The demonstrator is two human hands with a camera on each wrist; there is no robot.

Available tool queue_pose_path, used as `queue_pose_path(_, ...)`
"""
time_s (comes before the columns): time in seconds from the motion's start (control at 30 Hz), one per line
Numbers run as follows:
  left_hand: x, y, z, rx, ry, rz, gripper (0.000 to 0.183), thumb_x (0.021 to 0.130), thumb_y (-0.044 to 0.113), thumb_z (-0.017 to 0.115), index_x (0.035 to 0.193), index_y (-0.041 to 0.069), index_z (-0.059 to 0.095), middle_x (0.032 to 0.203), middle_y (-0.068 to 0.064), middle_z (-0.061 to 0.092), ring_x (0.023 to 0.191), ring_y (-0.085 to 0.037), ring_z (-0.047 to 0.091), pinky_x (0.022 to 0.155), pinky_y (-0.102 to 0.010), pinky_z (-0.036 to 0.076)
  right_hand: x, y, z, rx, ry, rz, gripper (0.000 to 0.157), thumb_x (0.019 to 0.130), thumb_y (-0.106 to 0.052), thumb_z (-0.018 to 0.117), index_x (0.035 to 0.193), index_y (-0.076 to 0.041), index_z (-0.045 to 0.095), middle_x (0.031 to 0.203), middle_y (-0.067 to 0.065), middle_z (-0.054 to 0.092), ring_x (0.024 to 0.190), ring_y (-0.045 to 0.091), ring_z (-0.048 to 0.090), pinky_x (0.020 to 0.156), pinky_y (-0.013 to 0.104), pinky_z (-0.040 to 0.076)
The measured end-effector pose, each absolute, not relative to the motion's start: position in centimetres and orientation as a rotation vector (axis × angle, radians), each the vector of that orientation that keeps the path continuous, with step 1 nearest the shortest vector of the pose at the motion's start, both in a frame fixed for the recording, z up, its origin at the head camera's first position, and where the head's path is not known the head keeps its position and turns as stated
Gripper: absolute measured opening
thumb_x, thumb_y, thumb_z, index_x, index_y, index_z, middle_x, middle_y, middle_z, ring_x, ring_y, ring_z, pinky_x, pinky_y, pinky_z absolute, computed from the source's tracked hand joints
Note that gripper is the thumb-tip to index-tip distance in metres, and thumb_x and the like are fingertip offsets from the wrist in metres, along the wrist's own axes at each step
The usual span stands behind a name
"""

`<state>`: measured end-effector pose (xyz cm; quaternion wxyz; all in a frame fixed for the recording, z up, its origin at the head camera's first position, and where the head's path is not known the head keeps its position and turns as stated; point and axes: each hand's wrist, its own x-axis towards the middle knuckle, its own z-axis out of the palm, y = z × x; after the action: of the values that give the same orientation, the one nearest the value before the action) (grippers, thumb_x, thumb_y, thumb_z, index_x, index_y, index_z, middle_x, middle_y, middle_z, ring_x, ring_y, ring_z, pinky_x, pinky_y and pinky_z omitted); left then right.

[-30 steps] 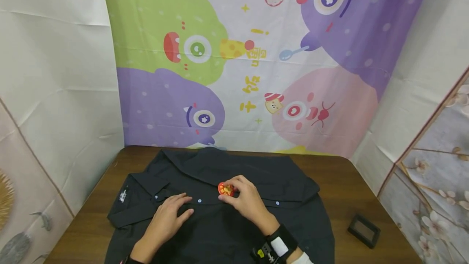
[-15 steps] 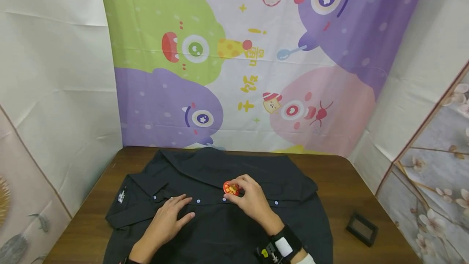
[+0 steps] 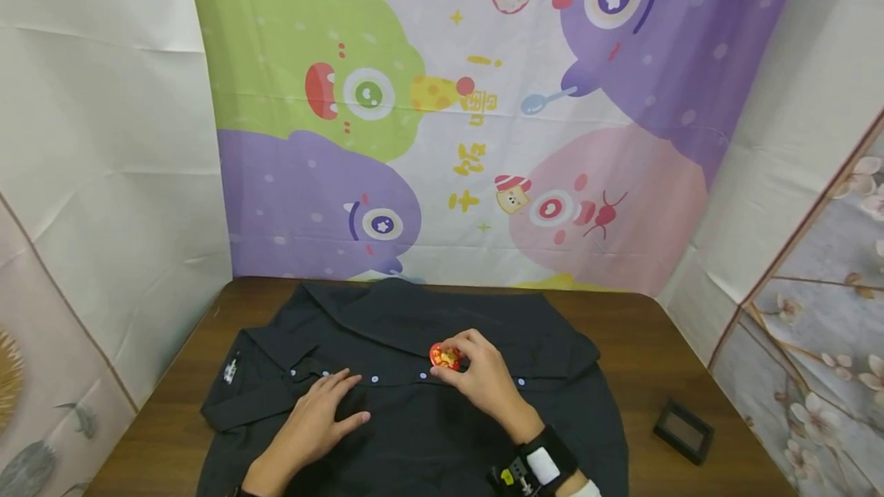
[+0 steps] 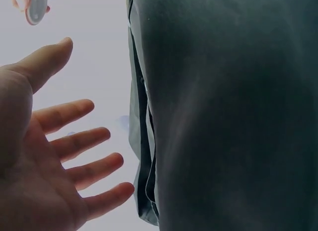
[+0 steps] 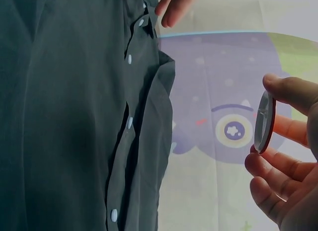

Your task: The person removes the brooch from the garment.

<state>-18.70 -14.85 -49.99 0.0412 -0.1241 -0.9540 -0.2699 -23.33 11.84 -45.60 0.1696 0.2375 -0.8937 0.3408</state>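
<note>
A dark button-up shirt [image 3: 387,436] lies spread on the wooden table, its row of pale buttons running crosswise in the head view. My right hand [image 3: 479,374] pinches a round red and gold pin badge [image 3: 445,357] between thumb and fingers, over the button row. The right wrist view shows the badge's [image 5: 265,121] silvery back, with a thin bar across it, held apart from the cloth. My left hand [image 3: 314,420] hovers close over the shirt's left part with its fingers spread. In the left wrist view that hand [image 4: 64,156] has nothing in it.
On the table [image 3: 635,328] a small black rectangular frame [image 3: 684,432] lies to the right of the shirt. Behind the table hangs a cartoon-print cloth [image 3: 387,175], with pale sheets at both sides.
My right hand has drifted slightly to the right with the badge, uncovering a shirt button to its left. The left hand has stayed almost in place.
</note>
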Motion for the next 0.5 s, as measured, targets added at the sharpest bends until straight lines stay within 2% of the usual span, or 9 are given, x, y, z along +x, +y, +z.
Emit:
queue_pose_path(0.17,-18.7,-14.8,-50.1,-0.382,-2.933,-0.814,0.055,0.082,0.041,0.066,0.127,0.011,0.055,0.136,-0.016,0.051,0.125,-0.042,0.040,0.090,-0.069,0.037,-23.3,12.3,-45.6,0.660,-2.517,0.956,0.033,0.069,-0.029,0.081,0.097,-0.017,0.069,0.093,-0.003,0.059,0.076,0.009,0.054,0.060,0.026,0.050)
queue_pose_path(0.5,-18.2,-15.0,-49.7,-0.417,-2.999,-0.776,0.057,0.083,0.044,0.064,0.131,0.017,0.053,0.140,-0.020,0.044,0.126,-0.047,0.035,0.089,-0.071,0.035,-23.6,13.3,-45.6,0.596,-2.547,0.953,0.032,0.070,-0.031,0.080,0.097,-0.017,0.069,0.092,-0.001,0.059,0.074,0.010,0.051,0.060,0.027,0.047)
